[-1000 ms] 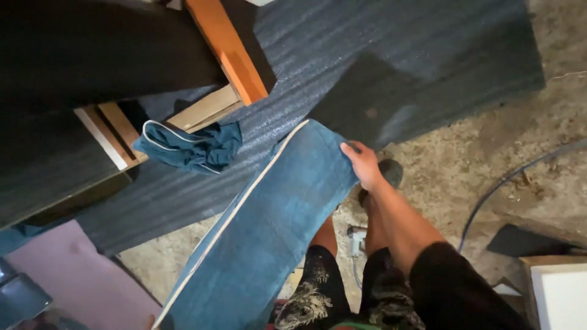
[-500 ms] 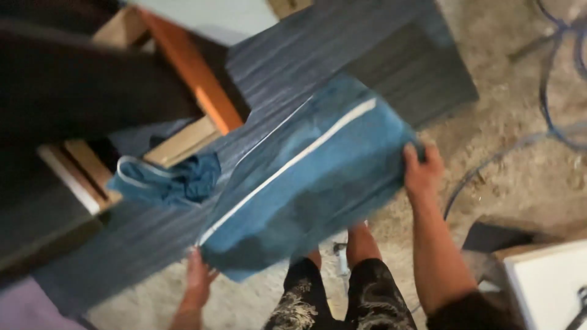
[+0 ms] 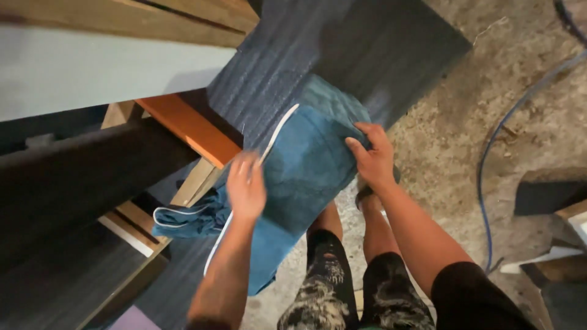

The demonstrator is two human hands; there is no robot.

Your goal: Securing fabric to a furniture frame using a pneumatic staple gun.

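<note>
Nearest the camera: the person's 2 legs in dark patterned shorts (image 3: 342, 287), standing on the rough concrete floor (image 3: 465, 122).

Both hands are working a blue towel (image 3: 306, 171) w/ a white stripe along 1 edge. The towel is lying just ahead of the body, partly draped over the near edge of a dark grey mat (image 3: 342, 55), w/ its lower end hanging down toward the legs. Long axis is running diagonally, near-left to far-right.

Left hand (image 3: 246, 186) is resting on the towel's left side near the white stripe; it's motion-blurred, so can't tell if it's pinching cloth or just pressing flat. Right hand (image 3: 373, 156) is closing on the towel's right edge, fingers curled over the fold, thumb on top. Right hand is sitting farther out along the axis; left is nearer the body.

Left of the towel, just beside it: a 2nd crumpled blue cloth (image 3: 189, 220), also white-edged, lying below an orange wooden board (image 3: 189, 125) and dark furniture panels (image 3: 79, 177).

Farther right, well apart: a blue hose (image 3: 489, 159) curving across the floor.
</note>
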